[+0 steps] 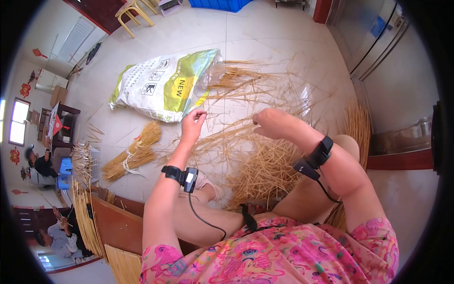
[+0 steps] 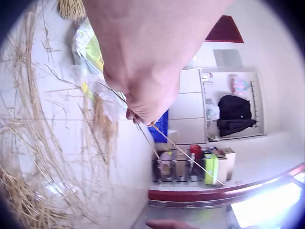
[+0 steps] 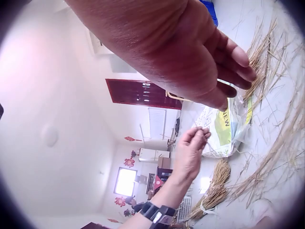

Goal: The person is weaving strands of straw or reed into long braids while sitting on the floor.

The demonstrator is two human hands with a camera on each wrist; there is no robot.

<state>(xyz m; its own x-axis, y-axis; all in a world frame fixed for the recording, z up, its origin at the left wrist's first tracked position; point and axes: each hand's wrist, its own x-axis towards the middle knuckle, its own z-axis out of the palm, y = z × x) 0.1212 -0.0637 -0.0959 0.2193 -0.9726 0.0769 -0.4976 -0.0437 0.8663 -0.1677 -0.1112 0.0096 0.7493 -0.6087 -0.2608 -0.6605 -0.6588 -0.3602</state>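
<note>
Above the floor, my left hand pinches thin straw stalks, which stick out past its fingertips in the left wrist view. To its right, my right hand hangs with fingers loosely bent, holding nothing that shows; the right wrist view has its fingers apart. Loose long straw lies on the floor below both hands. A heap of cut straw is between the legs. Beyond the left hand lies a white and green sack with straw at its mouth.
A tied straw bundle lies left of the hands. More straw stands by the metal cabinet at right. At left are a wooden board, blue stools and two people. A blue crate stands at the far side.
</note>
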